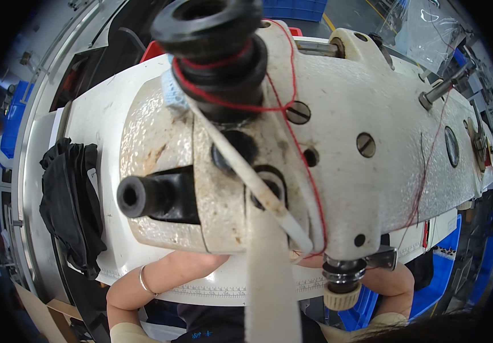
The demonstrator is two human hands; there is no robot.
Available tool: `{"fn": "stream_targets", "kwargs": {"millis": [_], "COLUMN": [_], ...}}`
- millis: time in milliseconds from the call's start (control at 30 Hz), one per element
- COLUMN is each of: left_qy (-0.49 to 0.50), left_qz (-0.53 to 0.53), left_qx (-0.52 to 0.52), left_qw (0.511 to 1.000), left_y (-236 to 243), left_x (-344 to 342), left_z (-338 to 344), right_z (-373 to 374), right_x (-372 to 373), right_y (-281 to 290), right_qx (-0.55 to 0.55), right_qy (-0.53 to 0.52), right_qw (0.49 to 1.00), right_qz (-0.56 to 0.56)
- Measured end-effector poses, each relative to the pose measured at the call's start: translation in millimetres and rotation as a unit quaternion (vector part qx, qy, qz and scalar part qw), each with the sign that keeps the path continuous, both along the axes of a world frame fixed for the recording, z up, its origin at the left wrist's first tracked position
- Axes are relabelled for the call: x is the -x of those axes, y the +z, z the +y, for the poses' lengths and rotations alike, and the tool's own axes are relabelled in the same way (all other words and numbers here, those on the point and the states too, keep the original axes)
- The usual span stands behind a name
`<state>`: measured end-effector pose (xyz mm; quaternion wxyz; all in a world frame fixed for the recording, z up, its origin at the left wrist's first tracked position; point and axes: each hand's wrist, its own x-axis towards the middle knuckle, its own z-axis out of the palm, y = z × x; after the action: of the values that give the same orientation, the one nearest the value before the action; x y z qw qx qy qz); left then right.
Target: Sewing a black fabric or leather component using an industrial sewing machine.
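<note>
A white industrial sewing machine (395,171) fills the middle of the head view, close up. My left forearm, with a silver bangle (142,280) on it, reaches beneath the machine head from the lower left. Only the near part of my left hand (203,263) shows; its fingers are hidden. My right forearm (389,286) comes in at the lower right, and a sliver of my right hand (312,262) appears below the machine. Whatever either hand touches is covered. Red thread (292,68) winds round the black knob (206,34) on top and runs down to the tension dial (340,277).
Folded black cloth (72,206) lies on the left of the white sewing table (109,97). A ruler strip (200,293) follows the table's near edge. Blue bins (440,280) stand at the lower right, and a clear plastic bag (429,37) is at the far right.
</note>
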<state>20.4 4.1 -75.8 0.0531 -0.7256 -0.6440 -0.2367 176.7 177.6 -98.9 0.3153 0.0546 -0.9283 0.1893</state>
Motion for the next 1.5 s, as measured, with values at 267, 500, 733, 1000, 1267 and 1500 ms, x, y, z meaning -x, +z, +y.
{"fn": "stream_targets", "kwargs": {"millis": [267, 500, 733, 1000, 1267, 1500], "left_qy": [-0.006, -0.017, 0.023, 0.003, -0.005, 0.001], "left_qz": [0.023, 0.013, -0.175, -0.086, -0.064, -0.148], "left_qx": [-0.003, 0.025, -0.003, 0.053, 0.03, 0.009], "left_qw": [1.0, 0.999, 0.984, 0.995, 0.997, 0.989], "left_y": [-3, -3, 10, 4, 9, 17], "left_x": [1, 5, 2, 5, 4, 2], "left_z": [-1, -3, 11, 2, 5, 12], "right_z": [3, 2, 3, -6, 9, 17], "right_x": [-6, -8, -7, -5, -15, -4], "right_y": [3, 8, 5, -6, 7, 2], "right_qx": [-0.003, -0.017, -0.013, 0.003, 0.186, -0.032], "right_qy": [0.039, 0.028, 0.027, 0.019, -0.004, -0.029], "right_qw": [0.998, 0.999, 1.0, 0.998, 0.973, 0.995], "right_qz": [0.045, -0.017, -0.008, -0.058, -0.136, -0.086]}}
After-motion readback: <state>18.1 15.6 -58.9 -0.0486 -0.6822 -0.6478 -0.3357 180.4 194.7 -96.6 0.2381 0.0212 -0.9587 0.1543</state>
